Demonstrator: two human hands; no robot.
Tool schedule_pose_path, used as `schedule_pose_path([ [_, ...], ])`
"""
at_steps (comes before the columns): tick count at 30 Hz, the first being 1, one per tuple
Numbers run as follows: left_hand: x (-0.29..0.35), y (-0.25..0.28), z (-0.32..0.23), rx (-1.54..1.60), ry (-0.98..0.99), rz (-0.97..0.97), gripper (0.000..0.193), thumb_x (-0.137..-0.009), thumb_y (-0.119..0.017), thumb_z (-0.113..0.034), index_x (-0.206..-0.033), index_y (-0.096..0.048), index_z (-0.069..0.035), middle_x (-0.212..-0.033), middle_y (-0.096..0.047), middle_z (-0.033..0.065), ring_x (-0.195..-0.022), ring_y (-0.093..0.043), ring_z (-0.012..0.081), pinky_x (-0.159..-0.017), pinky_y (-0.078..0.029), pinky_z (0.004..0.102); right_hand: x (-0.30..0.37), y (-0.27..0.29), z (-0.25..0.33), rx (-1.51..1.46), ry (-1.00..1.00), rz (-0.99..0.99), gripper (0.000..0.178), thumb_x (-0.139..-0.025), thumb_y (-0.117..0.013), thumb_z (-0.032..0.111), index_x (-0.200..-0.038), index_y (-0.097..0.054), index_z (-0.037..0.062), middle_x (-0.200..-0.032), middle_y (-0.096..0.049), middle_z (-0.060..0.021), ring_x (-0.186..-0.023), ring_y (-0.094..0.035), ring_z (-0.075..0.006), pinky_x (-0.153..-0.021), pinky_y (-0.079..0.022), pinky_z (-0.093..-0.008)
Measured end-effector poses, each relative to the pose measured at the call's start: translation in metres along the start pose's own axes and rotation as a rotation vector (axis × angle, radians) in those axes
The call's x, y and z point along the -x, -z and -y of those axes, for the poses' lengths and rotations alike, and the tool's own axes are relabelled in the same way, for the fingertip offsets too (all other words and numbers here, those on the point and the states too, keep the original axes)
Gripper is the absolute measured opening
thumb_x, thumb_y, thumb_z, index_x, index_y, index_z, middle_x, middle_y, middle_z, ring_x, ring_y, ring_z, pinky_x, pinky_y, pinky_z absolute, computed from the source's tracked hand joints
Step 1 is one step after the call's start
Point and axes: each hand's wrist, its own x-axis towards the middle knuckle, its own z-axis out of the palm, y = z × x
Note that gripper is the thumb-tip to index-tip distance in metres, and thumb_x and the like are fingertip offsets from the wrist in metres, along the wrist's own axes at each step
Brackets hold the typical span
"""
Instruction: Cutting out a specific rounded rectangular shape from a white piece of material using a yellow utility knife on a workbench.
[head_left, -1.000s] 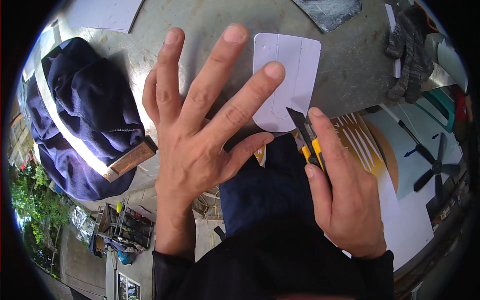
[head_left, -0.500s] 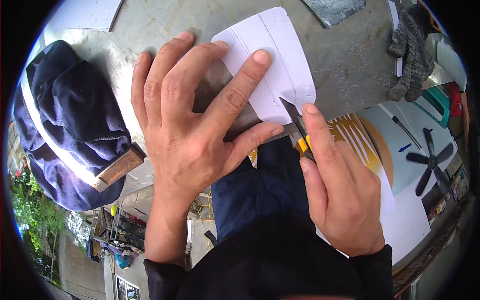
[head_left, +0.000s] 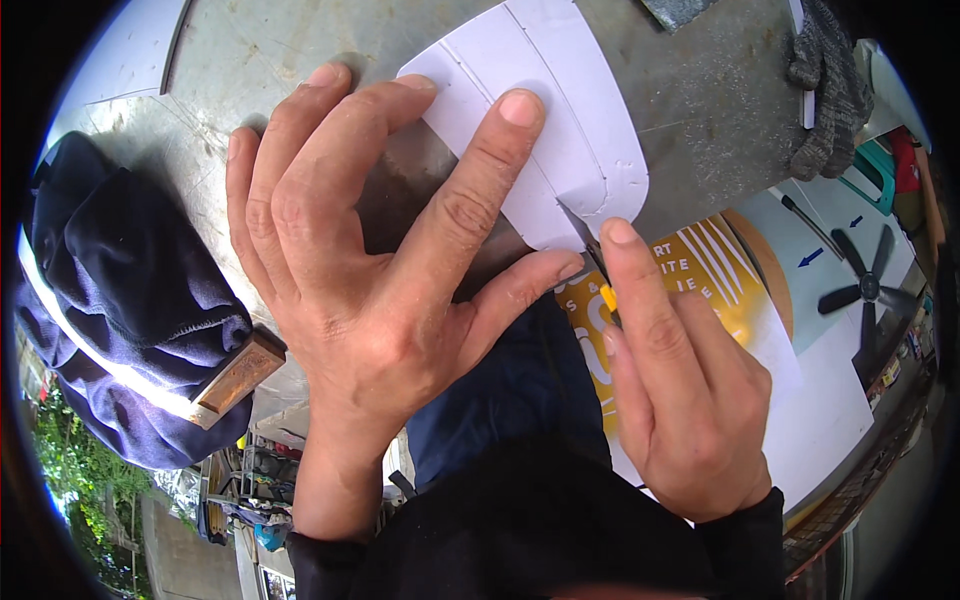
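Note:
A white flat panel (head_left: 560, 110) with rounded corners and two long scored lines lies on the grey metal table, its near end close to the table's edge. My left hand (head_left: 380, 240) is spread with its index finger and other fingertips pressing on the panel, the thumb at its near corner. In my right hand (head_left: 680, 390) is a utility knife (head_left: 609, 297) with a yellow part, held between thumb and fingers, the index finger stretched along it. Its dark blade touches the panel's near end, beside a curved cut line. Most of the handle is hidden by my fingers.
Dark blue cloth (head_left: 130, 310) lies at the left with a small wooden block (head_left: 240, 378) by it. Grey knitted gloves (head_left: 835, 95) rest at the far right. Below the table edge are a yellow printed sheet (head_left: 690, 270) and a black fan blade (head_left: 868, 288).
The view has shifted, so the panel appears larger and higher. The knife blade has moved slightly along the panel's near end, toward its edge. My left hand still presses the panel.

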Motion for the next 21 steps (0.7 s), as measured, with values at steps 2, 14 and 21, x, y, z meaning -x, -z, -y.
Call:
schedule_pose_path([
  [2,0.001,0.000,0.002,0.003,-0.012,-0.004,0.077,-0.063,-0.087,-0.056,-0.127,-0.075,-0.015,-0.128,-0.049,0.0109,-0.120,-0.052,0.0365,-0.108,-0.045,0.0546,0.002,-0.002,0.001,0.002,-0.005,-0.001,0.060,-0.086,-0.067,-0.009,-0.144,-0.054,-0.0069,-0.093,-0.067,-0.0148,-0.068,-0.062,-0.0253,-0.061,-0.052,-0.0372],
  [14,0.003,-0.002,-0.001,-0.024,-0.002,-0.025,0.074,-0.064,-0.087,-0.055,-0.127,-0.076,-0.018,-0.130,-0.051,0.0093,-0.123,-0.051,0.0381,-0.107,-0.045,0.0540,0.004,-0.007,0.012,0.116,-0.035,-0.030,0.059,-0.086,-0.068,-0.008,-0.143,-0.055,-0.0063,-0.102,-0.069,-0.0152,-0.071,-0.063,-0.0243,-0.063,-0.053,-0.0370],
  [21,0.004,-0.001,-0.009,-0.082,0.060,0.011,0.074,-0.065,-0.085,-0.058,-0.129,-0.075,-0.025,-0.129,-0.054,0.0082,-0.125,-0.052,0.0382,-0.108,-0.042,0.0557,0.003,-0.007,0.014,0.139,-0.039,-0.076,0.057,-0.088,-0.066,-0.007,-0.143,-0.055,-0.0072,-0.109,-0.070,-0.0173,-0.073,-0.064,-0.0245,-0.066,-0.054,-0.0375],
])
